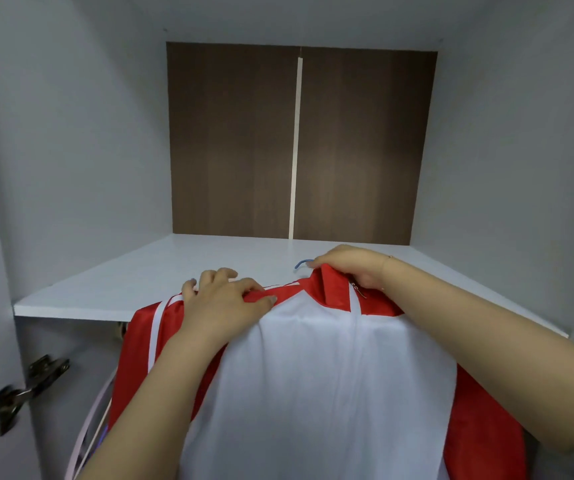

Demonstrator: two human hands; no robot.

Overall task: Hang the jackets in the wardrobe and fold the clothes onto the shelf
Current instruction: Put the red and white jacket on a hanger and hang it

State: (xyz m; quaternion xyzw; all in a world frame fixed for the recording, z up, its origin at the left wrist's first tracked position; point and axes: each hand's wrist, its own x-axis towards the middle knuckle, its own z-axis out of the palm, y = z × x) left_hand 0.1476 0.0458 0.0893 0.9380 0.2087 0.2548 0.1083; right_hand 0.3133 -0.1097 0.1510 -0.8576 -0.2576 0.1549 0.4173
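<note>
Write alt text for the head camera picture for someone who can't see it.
Two hands hold a red and white jacket up in front of a white wardrobe shelf. The left hand grips its shoulder; the right hand grips the collar and a blue hanger hook. Brown panels back the shelf.

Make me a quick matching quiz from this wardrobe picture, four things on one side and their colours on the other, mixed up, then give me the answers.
Things:
1. shelf
2. back panel
3. hanger hook, peeking out by the right hand
4. jacket collar

Colours:
A. red
B. dark brown wood grain
C. blue
D. white

Pairs: 1-D, 2-B, 3-C, 4-A

The left hand grips the jacket's shoulder.
</note>
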